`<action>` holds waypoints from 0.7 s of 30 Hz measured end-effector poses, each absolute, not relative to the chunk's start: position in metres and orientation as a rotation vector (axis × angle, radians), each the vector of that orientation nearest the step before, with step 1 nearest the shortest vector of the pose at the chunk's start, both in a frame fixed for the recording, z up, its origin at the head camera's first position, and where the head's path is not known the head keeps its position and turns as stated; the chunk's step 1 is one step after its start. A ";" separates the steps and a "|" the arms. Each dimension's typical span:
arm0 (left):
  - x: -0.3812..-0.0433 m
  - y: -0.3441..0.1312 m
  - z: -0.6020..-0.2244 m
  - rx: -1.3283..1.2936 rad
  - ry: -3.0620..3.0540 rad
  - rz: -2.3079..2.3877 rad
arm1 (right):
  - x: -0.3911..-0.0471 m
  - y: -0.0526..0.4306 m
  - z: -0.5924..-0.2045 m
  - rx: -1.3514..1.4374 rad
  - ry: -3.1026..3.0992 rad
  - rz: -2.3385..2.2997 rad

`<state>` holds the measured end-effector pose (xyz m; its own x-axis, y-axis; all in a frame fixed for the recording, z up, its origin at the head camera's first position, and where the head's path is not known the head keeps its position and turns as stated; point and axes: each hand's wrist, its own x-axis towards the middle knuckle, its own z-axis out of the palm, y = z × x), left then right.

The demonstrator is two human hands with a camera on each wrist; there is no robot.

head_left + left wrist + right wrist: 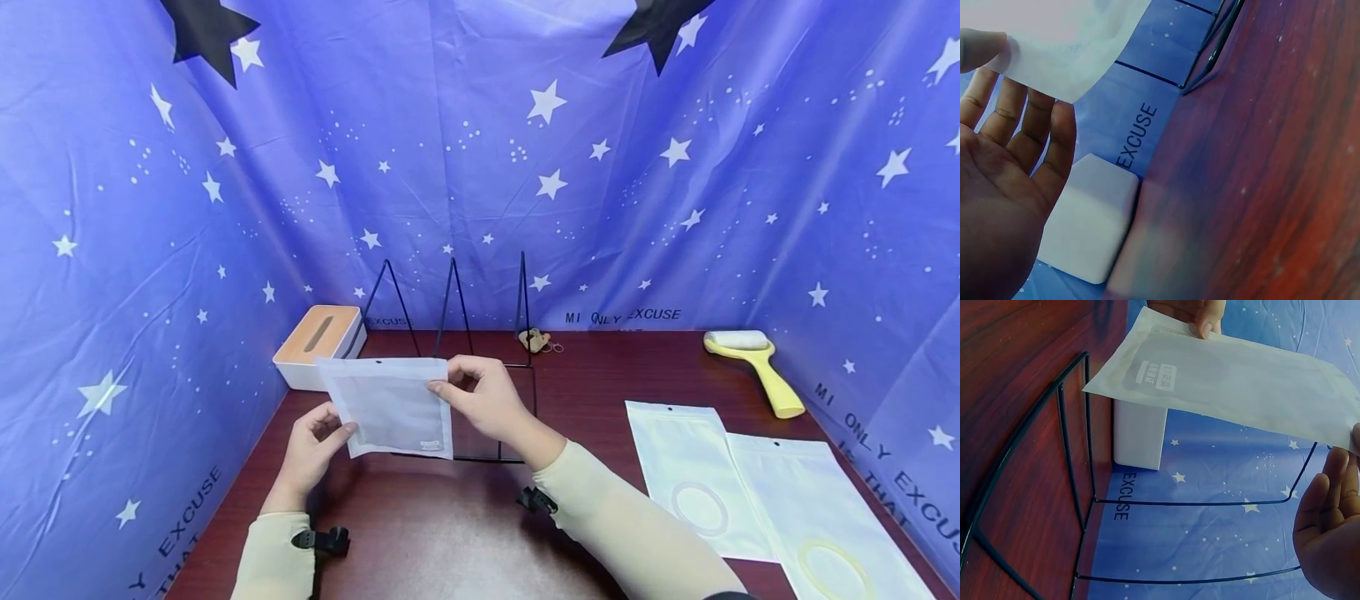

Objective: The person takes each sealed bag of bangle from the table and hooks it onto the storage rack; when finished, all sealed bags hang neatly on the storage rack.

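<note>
Between my two hands is a flat white translucent packaging bag (393, 408) with a hang hole in its top edge and a small printed label at the lower right corner. My left hand (309, 446) pinches its lower left edge between thumb and fingers. At the upper right corner, my right hand (487, 400) pinches it the same way. In the right wrist view the bag (1229, 375) spans both hands, tilted, and a dark flat shape shows through it. Directly behind the bag stands a black wire rack (522, 308), its lower part partly hidden.
A white tissue box (303, 377) with a wooden lid stands at the back left. A small tan trinket (535, 340) with rings lies behind the rack. A yellow-handled lint roller (765, 375) lies back right; before it are two white bags, one with a pale ring (678, 442), one with a yellow ring (795, 483).
</note>
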<state>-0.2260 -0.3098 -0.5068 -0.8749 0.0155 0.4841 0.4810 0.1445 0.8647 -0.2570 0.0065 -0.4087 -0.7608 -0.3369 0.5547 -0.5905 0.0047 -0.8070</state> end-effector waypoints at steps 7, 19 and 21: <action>-0.226 -0.317 -0.505 -0.445 -2.005 -1.819 | -0.257 -0.003 -0.410 0.953 -2.065 1.886; -0.225 -0.321 -0.503 -0.350 -1.846 -1.827 | -0.234 -0.019 -0.384 0.947 -2.048 1.932; -0.225 -0.322 -0.503 -0.336 -1.822 -1.845 | -0.240 -0.023 -0.390 0.939 -2.060 1.936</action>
